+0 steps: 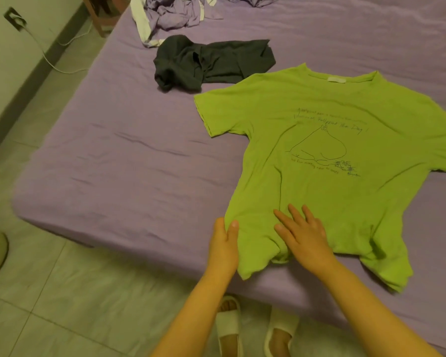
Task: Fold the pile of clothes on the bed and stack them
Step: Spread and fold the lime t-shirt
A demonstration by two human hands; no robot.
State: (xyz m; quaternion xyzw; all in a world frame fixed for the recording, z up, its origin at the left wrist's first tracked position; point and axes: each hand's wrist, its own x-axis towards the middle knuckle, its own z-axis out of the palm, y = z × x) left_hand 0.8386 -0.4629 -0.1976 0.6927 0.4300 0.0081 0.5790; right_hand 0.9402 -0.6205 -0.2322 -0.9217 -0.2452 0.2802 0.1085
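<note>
We had the green T-shirt [327, 161] spread face up on the purple bed [113, 163], collar toward the far side and hem toward us at the near edge, so that the whole front with its line drawing lay flat and ready for folding. Our left hand [223, 243] was at the shirt's left side seam near the hem; the thumb lay on top of the cloth and the fingers seemed tucked beneath, pinching the edge, most likely to pull that side taut or to lift it for the first fold. Our right hand [303, 235] rested flat on the lower front, fingers straight and spread, gripping nothing, which we judged was to pin the fabric and press out creases while the other hand worked the edge. The hem on the right was bunched and hung a little over the bed's edge, so it needed straightening yet. A dark garment [211, 63] lay crumpled beyond the shirt's left sleeve, just apart from it, and a lilac-and-white heap of clothes [170, 16] sat farther up the bed; both were unfolded. We saw no folded stack anywhere in view, so the job seemed at its beginning.
</note>
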